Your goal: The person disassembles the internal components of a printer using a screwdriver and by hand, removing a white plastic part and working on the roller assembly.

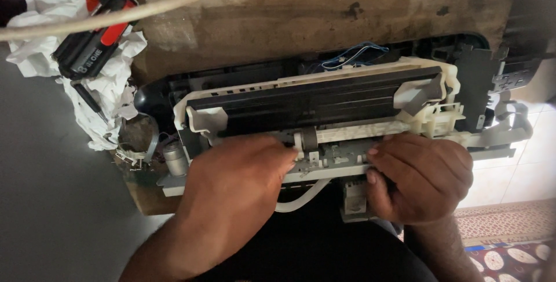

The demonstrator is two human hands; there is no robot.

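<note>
Worn wooden board [324,9] serves as work surface; grey floor to left, pale tiles and patterned rug [509,256] to right. Opened printer mechanism [313,102] lies across board's near edge. Left hand [237,183] curled, fingertips pinching white-and-grey roller shaft [307,140]. Right hand [420,177] closed on front frame rail. Screwdriver kit [92,41] on crumpled white paper [110,93], far left. Pale cable [116,15] crosses above. Small motor [175,158] beside left wrist.

Both forearms come up from the bottom edge of the view, converging toward the middle. The left hand [231,183] lies palm down, knuckles up, fingers stretched forward and to the right. The right hand [420,177] is curled, fingers bent inward toward the left, thumb tucked below.
</note>
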